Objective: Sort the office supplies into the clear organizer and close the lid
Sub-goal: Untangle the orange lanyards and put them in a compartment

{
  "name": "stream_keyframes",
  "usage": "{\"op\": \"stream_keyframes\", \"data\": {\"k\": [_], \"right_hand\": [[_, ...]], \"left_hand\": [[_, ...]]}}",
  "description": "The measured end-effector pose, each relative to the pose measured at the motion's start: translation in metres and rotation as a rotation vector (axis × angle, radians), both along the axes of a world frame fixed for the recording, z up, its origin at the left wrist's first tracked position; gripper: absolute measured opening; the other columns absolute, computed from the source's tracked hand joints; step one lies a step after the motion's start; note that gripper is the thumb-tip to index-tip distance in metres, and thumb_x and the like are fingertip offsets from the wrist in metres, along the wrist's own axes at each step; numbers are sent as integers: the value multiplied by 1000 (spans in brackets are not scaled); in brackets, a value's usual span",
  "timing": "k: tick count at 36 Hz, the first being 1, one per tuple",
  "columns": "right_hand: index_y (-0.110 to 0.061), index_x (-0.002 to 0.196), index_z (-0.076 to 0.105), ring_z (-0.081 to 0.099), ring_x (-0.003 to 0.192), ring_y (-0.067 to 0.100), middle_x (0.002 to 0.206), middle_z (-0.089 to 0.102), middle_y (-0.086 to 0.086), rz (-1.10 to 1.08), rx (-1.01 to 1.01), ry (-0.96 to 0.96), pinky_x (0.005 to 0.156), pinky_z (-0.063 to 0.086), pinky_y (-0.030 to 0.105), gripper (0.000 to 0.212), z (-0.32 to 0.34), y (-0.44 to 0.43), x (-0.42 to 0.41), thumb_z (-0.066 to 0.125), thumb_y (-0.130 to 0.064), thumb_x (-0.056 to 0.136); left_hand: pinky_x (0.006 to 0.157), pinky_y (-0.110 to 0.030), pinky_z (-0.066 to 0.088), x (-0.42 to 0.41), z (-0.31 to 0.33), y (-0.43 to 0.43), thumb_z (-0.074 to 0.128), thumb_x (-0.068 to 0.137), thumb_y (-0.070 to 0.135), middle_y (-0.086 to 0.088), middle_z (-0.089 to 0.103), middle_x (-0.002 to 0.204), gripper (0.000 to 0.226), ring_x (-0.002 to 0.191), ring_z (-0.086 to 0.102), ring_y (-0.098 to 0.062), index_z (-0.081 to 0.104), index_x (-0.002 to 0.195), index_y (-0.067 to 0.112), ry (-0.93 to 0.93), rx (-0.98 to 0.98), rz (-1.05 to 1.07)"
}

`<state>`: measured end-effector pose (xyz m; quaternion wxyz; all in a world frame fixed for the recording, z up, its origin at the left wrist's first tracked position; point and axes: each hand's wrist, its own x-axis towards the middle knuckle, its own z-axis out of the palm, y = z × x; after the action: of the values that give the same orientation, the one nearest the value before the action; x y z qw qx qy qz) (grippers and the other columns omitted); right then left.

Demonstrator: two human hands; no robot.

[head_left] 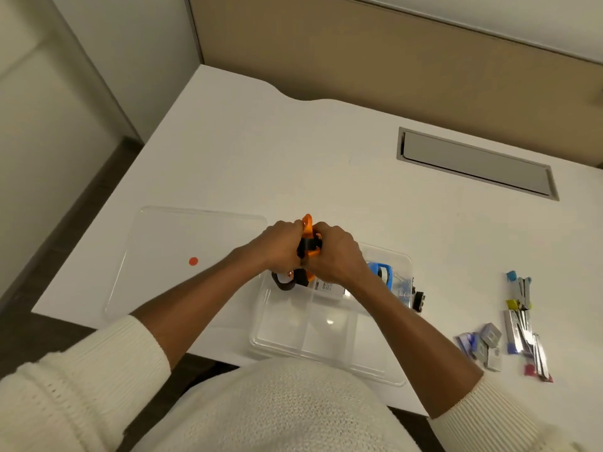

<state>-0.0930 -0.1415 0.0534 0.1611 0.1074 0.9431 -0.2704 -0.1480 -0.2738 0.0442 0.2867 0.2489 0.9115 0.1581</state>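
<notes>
Your left hand [283, 244], right hand [336, 252]: both clamped on orange scissors [308, 238], upright, directly above organizer [280, 327] far compartments.

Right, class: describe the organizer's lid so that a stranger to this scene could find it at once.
Start at the white desk and find the clear organizer at its near edge, under the person's arms. To its left, flat on the desk, lies the lid, a clear sheet with rounded corners. Nothing else there bears its small red dot.
</notes>
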Motion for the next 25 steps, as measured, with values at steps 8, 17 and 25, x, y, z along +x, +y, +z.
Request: {"op": "stream_keyframes", "data": {"k": [8,17,25], "right_hand": [[-20,139,55,65,99,23,123,65,7,39,33,85,80,46,30,51,-5,16,20,71,-35,93],[-23,122,72,65,95,27,109,68,8,131,12,158,81,51,34,32,-22,8,17,68,-14,91],[-9,95,79,65,84,33,96,67,13,176,70,144,66,43,32,20,-42,-5,5,62,-4,88]], "left_hand": [[83,-45,54,12,11,-35,69,93,39,3,63,121,46,101,63,-25,52,132,22,237,26,-118],[82,-30,44,17,-18,-49,83,85,34,4,57,118,49,102,43,-13,62,129,27,241,89,-224],[60,-34,39,22,-38,-25,69,87,9,-6,61,105,18,100,58,-26,72,104,13,379,-63,-261]]}}
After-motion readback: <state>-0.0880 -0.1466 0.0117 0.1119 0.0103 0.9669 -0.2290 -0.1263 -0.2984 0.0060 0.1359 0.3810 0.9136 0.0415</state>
